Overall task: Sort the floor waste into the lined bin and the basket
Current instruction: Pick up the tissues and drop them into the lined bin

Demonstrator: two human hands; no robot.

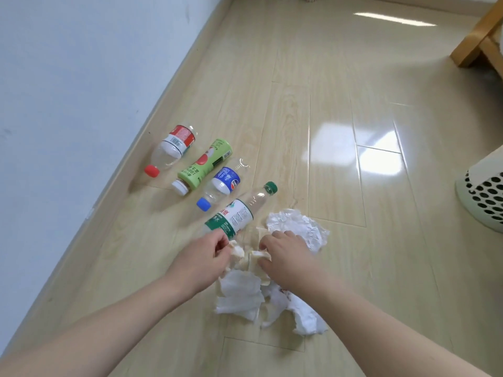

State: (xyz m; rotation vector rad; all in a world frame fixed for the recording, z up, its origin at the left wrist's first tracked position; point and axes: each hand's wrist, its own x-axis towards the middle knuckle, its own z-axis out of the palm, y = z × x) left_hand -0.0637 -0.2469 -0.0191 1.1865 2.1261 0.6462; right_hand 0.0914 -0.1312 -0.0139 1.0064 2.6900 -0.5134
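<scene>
Left hand (206,257) and right hand (283,254) each pinch, apparently, crumpled tissue paper (245,258) with curled fingers, beside green-capped bottle (239,213) on floor (326,131).

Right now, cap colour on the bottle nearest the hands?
Green, on the green-labelled bottle; its cap shows clearly in the head view.

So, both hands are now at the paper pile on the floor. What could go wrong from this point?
1. The left hand and right hand each pinch only small scraps, so the loose tissues below may well stay behind or drop on the way.
2. The green-cap bottle lies right against the pile; a wrist could knock it and it may roll.
3. Only the basket shows, at the right edge; the lined bin is out of view, so mis-sorting is possible.
</scene>
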